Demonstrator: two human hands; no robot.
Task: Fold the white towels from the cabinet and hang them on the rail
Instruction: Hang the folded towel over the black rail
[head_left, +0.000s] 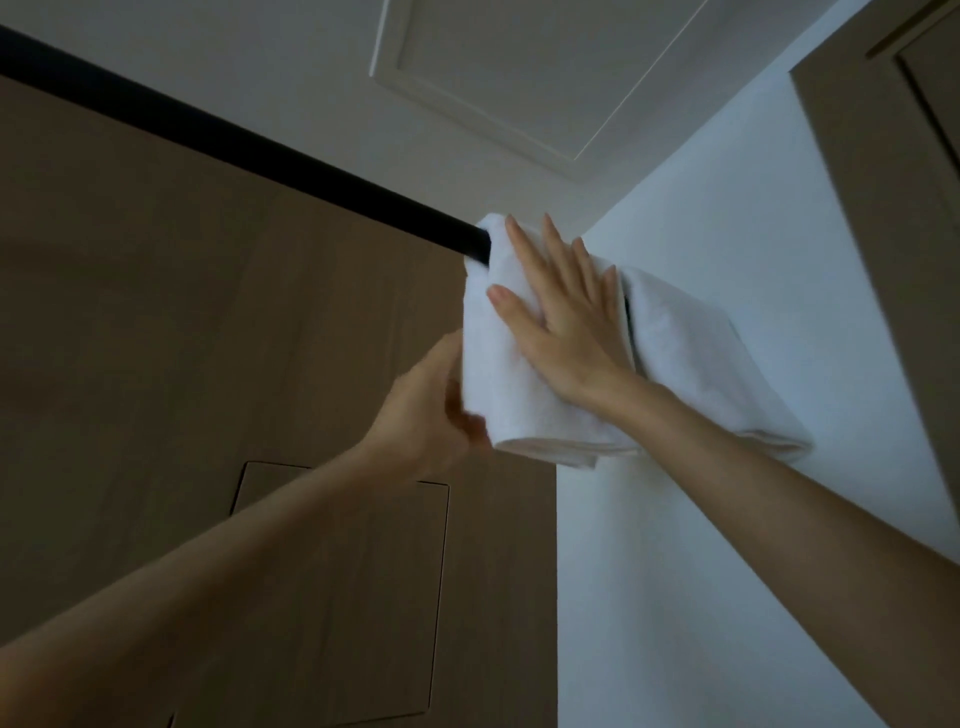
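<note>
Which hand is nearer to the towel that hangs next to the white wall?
Right. The right hand lies flat on the other towel, just beside the wall-side towel; the left hand grips the other towel's far left edge.

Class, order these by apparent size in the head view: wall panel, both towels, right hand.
1. wall panel.
2. towel under the hand and towel nearer the wall, about alike; an arm hides part of the latter.
3. right hand.

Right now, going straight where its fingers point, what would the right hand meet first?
The right hand lies flat on the white folded towel; likely that towel's top fold over the black round rail comes first.
</note>
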